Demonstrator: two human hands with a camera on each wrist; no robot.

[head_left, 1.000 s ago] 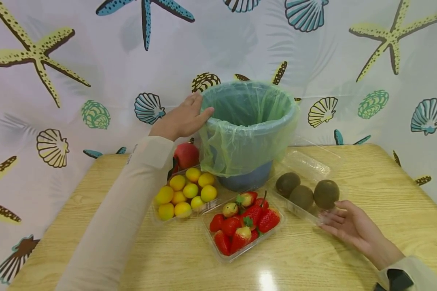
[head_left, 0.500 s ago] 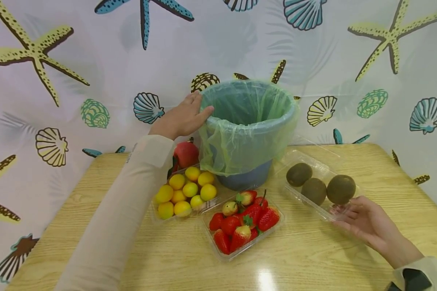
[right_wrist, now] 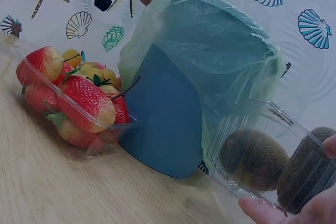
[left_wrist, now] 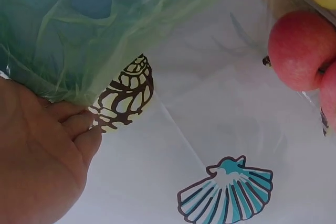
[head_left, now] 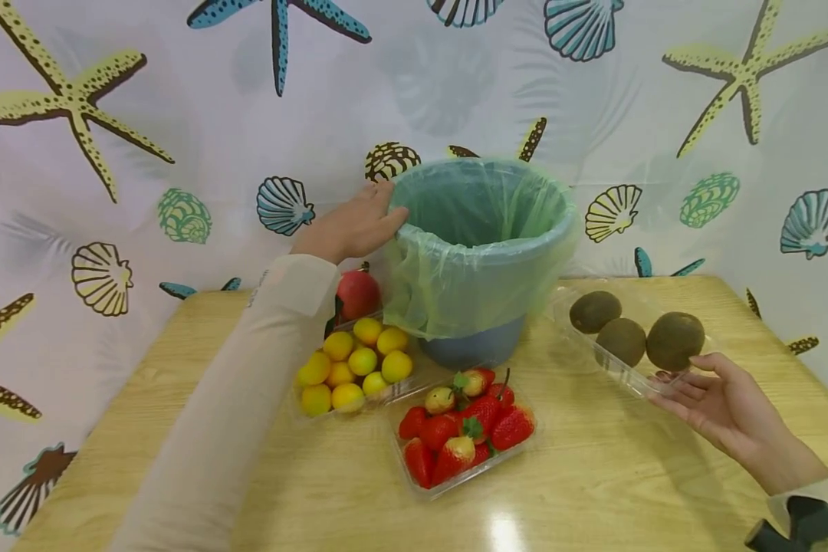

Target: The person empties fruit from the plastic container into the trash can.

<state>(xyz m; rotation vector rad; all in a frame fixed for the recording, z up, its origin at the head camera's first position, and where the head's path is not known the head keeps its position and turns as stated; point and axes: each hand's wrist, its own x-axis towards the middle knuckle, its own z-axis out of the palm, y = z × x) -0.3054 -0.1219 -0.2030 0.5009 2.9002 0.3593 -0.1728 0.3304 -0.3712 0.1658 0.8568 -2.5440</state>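
Observation:
My left hand (head_left: 352,222) rests against the left rim of a blue bin (head_left: 472,341), fingers extended along it and thumb at the near side. A thin green bag (head_left: 479,295) lines the bin and hangs over its rim; in the left wrist view my fingertips touch this bag. At the right, my right hand (head_left: 738,414) grips the near right corner of a clear plastic container (head_left: 628,376), thumb on top and fingers beneath. Three brown fuzzy kiwis (head_left: 621,341) lie in it. In the right wrist view the container (right_wrist: 220,150) overlaps the bin's side.
A clear box of strawberries (head_left: 472,429) stands on the wooden table (head_left: 559,506) before the bin. Left of it is a tray of yellow fruits (head_left: 348,368), with red apples (left_wrist: 302,51) behind, partly covered by my left forearm. A shell-patterned curtain (head_left: 214,115) hangs behind.
My right hand has moved right and then toward the back, carrying the container of kiwis with it. The bin has shifted slightly right, with my left hand still at its rim.

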